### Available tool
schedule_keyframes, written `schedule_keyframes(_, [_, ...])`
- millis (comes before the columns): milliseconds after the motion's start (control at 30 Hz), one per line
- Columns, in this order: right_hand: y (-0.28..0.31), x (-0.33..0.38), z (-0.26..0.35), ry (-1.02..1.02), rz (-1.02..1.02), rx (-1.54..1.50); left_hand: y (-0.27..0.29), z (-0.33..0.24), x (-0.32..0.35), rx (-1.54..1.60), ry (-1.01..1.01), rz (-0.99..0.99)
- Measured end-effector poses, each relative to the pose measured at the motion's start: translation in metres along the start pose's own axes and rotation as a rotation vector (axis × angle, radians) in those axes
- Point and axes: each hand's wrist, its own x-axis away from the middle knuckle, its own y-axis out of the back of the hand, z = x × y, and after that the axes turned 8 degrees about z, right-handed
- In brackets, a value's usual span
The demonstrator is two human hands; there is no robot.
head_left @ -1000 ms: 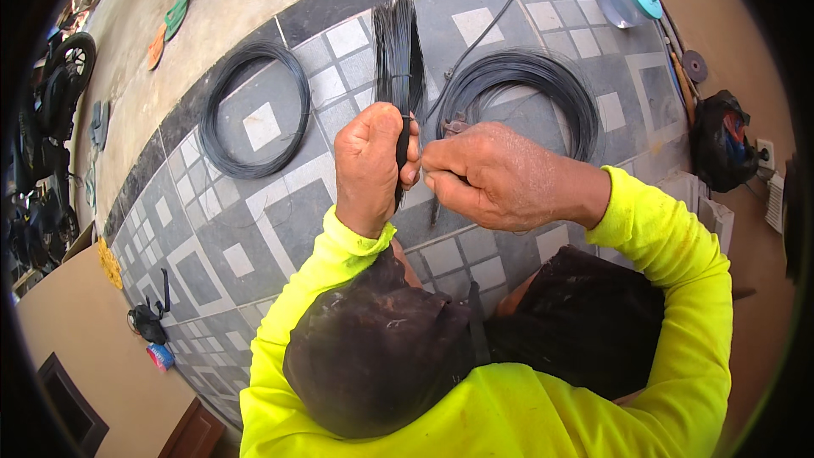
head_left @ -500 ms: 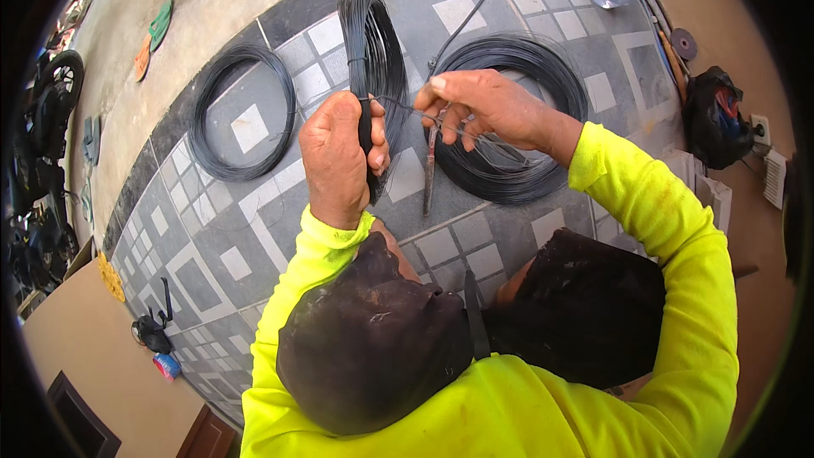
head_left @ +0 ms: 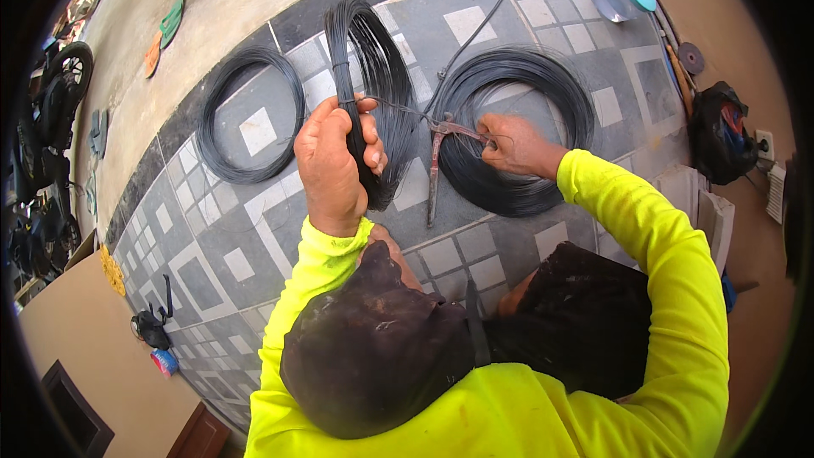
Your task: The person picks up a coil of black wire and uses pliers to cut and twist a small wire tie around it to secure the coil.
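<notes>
Presently, the left hand [head_left: 333, 165] is wrapped firmly around a looped bundle of dark wires [head_left: 342, 42], which stands raised in front of the person, above the tiled floor [head_left: 239, 265]. From this bundle a twisted strand [head_left: 397, 106] stretches to the head of the rusty pincers [head_left: 434, 170]; whether the jaws bite it, I cannot tell. The right hand [head_left: 517, 146] has its fingers closed at the end of one handle, while the other handle points downward, quite apart. Behind the pincers lies a large wire coil [head_left: 581, 106], and to the left of the bundle a thinner coil [head_left: 206, 131].
</notes>
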Motion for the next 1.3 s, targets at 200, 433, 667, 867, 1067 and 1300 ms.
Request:
schedule_keyframes(200, [-0.002,0.016,0.041,0.244,0.132,-0.373,-0.002,0.002,-0.007,-0.033,-0.109,-0.025])
schedule_keyframes(433, [-0.054,0.045,0.091,0.39,0.392,-0.792,-0.001,0.008,-0.01,-0.071,-0.125,0.053])
schedule_keyframes(667, [0.043,0.049,0.141,0.858,-0.072,-0.84,-0.004,0.009,-0.013,0.031,-0.123,-0.029])
schedule_keyframes(867, [0.07,0.029,0.16,0.531,0.334,-1.818,-0.019,0.01,-0.019,-0.034,-0.126,-0.072])
schedule_keyframes(1067, [0.055,0.064,0.171,0.359,0.372,-1.727,-0.015,0.005,-0.017,0.03,-0.135,-0.122])
schedule_keyframes(1300, [0.098,0.063,0.173,0.186,0.232,-1.796,-0.011,0.009,-0.016,-0.093,-0.132,-0.073])
